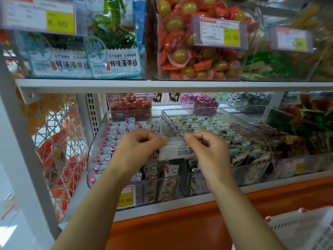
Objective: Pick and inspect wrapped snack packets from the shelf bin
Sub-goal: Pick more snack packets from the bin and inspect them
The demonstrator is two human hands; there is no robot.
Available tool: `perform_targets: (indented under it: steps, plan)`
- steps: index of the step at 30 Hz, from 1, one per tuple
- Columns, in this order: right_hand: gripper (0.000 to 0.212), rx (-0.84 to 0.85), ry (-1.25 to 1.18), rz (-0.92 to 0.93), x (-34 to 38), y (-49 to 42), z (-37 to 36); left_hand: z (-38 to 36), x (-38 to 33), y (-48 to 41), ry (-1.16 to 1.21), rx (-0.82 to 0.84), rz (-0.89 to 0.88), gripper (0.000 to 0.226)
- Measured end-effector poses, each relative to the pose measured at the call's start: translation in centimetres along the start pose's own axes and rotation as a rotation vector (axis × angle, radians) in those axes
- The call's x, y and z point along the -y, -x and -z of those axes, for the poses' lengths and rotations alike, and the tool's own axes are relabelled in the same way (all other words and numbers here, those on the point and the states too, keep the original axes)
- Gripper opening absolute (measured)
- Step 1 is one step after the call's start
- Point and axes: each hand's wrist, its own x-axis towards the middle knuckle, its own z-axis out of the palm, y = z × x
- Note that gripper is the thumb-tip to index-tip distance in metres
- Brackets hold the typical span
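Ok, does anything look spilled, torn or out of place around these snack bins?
Nothing stands out. The left hand and right hand pinch one white packet by its ends, intact as far as shows. Other packets lie inside their bins, none spilled.

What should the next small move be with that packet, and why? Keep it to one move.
Probably flip the packet over. The left hand and right hand pinch its two ends, and only its white side with small print faces the camera, so the other side is not yet seen.

White shelf board (162, 84), white lattice side panel (59, 141), orange base (180, 228); pale glossy floor (10, 231), white basket (306, 230)
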Motion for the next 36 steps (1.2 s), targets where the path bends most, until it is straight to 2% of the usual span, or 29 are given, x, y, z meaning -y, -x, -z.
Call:
perform_targets:
  steps: [3,9,13,15,19,22,29,32,34,36]
  plan:
    - [0.019,0.055,-0.047,-0.038,0.0,0.1,0.1,0.6,-0.1,0.1,0.117,0.014,0.054,0.034]
    - [0.018,0.022,-0.127,-0.120,-0.2,0.0,-0.1,0.8,0.4,-0.2,0.152,0.020,0.033,0.030]
    - [0.014,-0.005,-0.167,-0.183,-0.4,0.0,-0.2,0.8,0.4,0.0,0.063,0.160,0.021,0.028]
    - [0.015,0.055,-0.248,-0.261,-0.3,-0.2,0.2,0.7,0.6,-0.1,0.005,0.145,0.011,0.022]
    - [0.012,0.241,-0.369,-0.445,-0.2,-1.0,1.6,0.8,0.7,-0.2,0.056,0.098,0.016,0.018]
    - [0.021,0.294,-0.380,-0.461,-0.2,-1.4,2.3,0.7,0.8,-0.2,0.049,0.131,0.000,0.019]
    - [0.014,0.314,-0.353,-0.467,-0.4,-1.5,2.9,0.3,1.3,-0.4,0.060,0.139,0.004,0.019]
    - [0.018,0.233,-0.346,-0.478,-0.5,-1.2,2.2,0.0,1.3,-0.5,0.109,0.100,0.016,0.013]
    - [0.022,0.167,-0.358,-0.471,-0.5,-0.6,1.1,-0.2,1.6,-0.8,0.098,0.008,0.023,0.015]
    - [0.022,0.181,-0.393,-0.408,-0.3,0.0,-0.1,-0.2,1.9,-1.1,0.107,-0.106,0.037,0.016]
